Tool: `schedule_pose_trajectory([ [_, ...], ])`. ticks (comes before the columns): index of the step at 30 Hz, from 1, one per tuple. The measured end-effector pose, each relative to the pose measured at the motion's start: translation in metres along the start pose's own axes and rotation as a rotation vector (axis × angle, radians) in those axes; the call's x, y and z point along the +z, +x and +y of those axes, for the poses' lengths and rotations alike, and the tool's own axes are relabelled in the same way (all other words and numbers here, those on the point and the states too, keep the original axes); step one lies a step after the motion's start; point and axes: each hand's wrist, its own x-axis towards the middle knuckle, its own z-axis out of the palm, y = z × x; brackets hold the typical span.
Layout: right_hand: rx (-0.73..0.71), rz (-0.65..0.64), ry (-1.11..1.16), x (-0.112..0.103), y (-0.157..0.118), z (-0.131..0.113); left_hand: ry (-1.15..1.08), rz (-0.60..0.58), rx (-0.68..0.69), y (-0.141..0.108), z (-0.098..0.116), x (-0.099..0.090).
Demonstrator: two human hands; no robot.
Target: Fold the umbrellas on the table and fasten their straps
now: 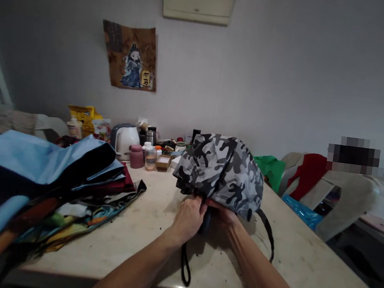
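Note:
A grey, black and white camouflage umbrella (pixel 225 171), partly folded with its canopy bunched, is held upright over the table in front of me. My left hand (pixel 188 218) is closed around it just under the canopy, by the dark handle (pixel 204 222). My right hand (pixel 225 213) reaches beneath the canopy's lower edge; the fabric hides most of its fingers, so their grip does not show. From the handle hangs a black wrist loop (pixel 185 267). A loose black strap (pixel 267 230) droops from the canopy's right side.
Several folded umbrellas, one of them light blue (pixel 47 154), are piled on the table's left side. Behind stand a white kettle (pixel 126 140), a pink jar (pixel 137 156), a clear bottle (pixel 150 158) and a small box (pixel 163 162). Chairs (pixel 348 205) are on the right.

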Motion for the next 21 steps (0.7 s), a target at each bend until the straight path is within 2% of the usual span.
schedule_pose_trajectory([
  [4,-0.083,0.129,-0.014,0.003,-0.007,-0.018,-0.023,-0.172,0.185,0.0,0.004,-0.007],
  [5,-0.115,0.148,-0.006,0.002,-0.007,-0.024,-0.053,-0.172,0.219,0.001,0.006,-0.01],
  [7,-0.164,0.135,0.029,0.0,-0.009,-0.035,-0.125,-0.047,0.218,0.005,0.01,-0.016],
  [10,-0.232,0.039,0.132,-0.003,-0.011,-0.045,-0.254,0.242,0.082,0.016,0.011,-0.024],
  [12,-0.269,0.021,0.207,-0.003,-0.014,-0.046,-0.359,0.336,-0.017,0.024,0.01,-0.027],
  [14,-0.267,0.031,0.207,-0.002,-0.017,-0.046,-0.448,0.336,-0.119,0.03,0.008,-0.028],
  [17,-0.203,0.031,0.089,0.001,-0.02,-0.042,-0.538,0.271,-0.285,0.034,0.004,-0.026],
  [19,-0.187,0.019,0.065,0.003,-0.02,-0.039,-0.568,0.228,-0.33,0.033,0.003,-0.024],
  [21,-0.174,-0.005,0.076,0.004,-0.018,-0.036,-0.569,0.186,-0.31,0.032,0.002,-0.022],
])
